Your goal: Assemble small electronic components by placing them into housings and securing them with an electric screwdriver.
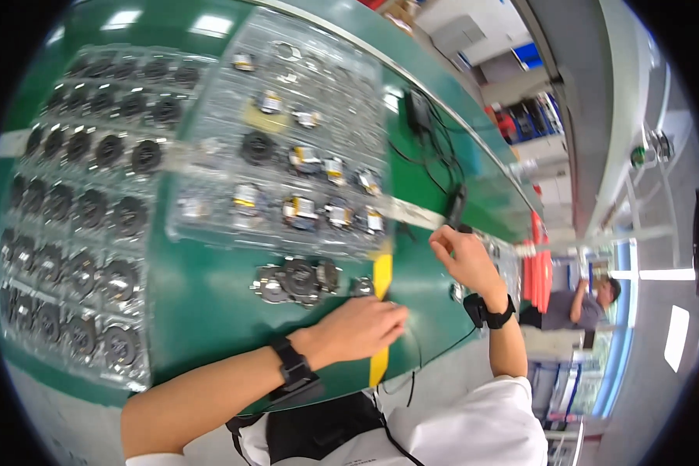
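My left hand [359,328] is over the front of the green table, its fingers curled together beside a yellow tape strip [382,273]. Whatever those fingers hold, if anything, is hidden. Just beyond it sits a small round dark part [362,286], and to its left a cluster of round black and metal parts [298,281]. My right hand [467,262] is raised farther right with thumb and fingers drawn together; what is between them is too small to make out. Close to its fingertips lies a black cable-end device [456,205]. Both wrists carry black bands.
A clear compartment tray [202,167] holds several small parts with white and yellow pieces. Left of it, another clear tray [154,256] holds rows of round black parts. A black adapter [418,111] with coiled cables lies at the back. Another person [571,311] is at the far right.
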A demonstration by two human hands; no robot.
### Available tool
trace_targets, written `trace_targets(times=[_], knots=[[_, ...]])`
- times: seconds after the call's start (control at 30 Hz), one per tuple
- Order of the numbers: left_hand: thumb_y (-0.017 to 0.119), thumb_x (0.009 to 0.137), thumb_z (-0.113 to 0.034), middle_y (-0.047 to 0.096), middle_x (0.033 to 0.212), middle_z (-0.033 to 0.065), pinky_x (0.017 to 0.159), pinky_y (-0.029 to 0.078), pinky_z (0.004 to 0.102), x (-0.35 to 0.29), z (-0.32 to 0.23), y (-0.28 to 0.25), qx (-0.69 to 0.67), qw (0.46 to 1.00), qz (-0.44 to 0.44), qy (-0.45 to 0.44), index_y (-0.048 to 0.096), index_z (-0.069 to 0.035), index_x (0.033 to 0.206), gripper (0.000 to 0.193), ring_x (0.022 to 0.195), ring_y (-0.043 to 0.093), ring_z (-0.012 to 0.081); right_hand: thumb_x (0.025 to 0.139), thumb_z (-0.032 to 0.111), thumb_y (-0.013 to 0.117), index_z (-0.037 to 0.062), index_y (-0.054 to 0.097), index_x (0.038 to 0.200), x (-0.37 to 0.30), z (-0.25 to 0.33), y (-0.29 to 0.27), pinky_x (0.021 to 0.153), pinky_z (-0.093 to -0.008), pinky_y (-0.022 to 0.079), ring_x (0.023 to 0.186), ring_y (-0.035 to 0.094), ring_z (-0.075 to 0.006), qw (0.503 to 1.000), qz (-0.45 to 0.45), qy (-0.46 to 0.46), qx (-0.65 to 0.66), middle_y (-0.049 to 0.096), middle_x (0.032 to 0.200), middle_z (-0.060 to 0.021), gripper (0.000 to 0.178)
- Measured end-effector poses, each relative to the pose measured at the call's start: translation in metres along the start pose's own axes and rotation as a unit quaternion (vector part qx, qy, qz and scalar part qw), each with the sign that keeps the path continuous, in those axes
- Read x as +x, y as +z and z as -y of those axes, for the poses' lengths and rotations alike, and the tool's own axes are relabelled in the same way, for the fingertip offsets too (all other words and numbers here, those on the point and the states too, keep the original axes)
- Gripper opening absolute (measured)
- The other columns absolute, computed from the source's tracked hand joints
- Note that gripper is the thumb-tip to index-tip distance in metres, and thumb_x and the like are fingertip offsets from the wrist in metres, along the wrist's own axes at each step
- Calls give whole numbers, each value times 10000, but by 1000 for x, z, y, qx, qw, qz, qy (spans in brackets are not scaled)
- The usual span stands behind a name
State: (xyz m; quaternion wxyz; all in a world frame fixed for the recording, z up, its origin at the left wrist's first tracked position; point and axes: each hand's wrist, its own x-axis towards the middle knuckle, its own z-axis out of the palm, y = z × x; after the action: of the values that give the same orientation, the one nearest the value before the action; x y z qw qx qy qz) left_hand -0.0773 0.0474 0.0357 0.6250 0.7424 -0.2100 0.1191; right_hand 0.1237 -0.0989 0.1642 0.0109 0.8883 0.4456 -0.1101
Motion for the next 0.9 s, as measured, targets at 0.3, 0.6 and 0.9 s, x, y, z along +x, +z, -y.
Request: trace_targets(times=[0.3, 0.6, 0.9], knots=[[601, 978, -155, 656, 850, 102, 736, 518, 432, 3, -9, -4, 35, 998, 35, -33, 550, -38, 939, 133, 797, 639, 313, 980, 229, 668, -11, 600, 1139, -139, -123, 57, 669, -435, 566, 704, 711, -252, 944, 56, 313, 91, 692, 826, -172, 297], [654, 942, -120, 631, 815, 68, 685, 498, 413, 3, -7, -1, 25, 999, 1, -25, 570, -53, 910, 112, 746, 607, 287, 941, 103, 721, 1, 598, 1215, -137, -97, 58, 659, -302, 594, 812, 656, -147, 945, -10, 229, 231, 648, 984, -67, 318], [650, 944, -120, 631, 824, 66, 690, 499, 414, 3, -9, -4, 22, 999, 3, -27, 567, -51, 906, 114, 757, 608, 289, 972, 69, 677, 13, 601, 1140, -134, -71, 39, 667, -285, 559, 767, 652, -131, 910, 96, 261, 308, 644, 929, -61, 193]])
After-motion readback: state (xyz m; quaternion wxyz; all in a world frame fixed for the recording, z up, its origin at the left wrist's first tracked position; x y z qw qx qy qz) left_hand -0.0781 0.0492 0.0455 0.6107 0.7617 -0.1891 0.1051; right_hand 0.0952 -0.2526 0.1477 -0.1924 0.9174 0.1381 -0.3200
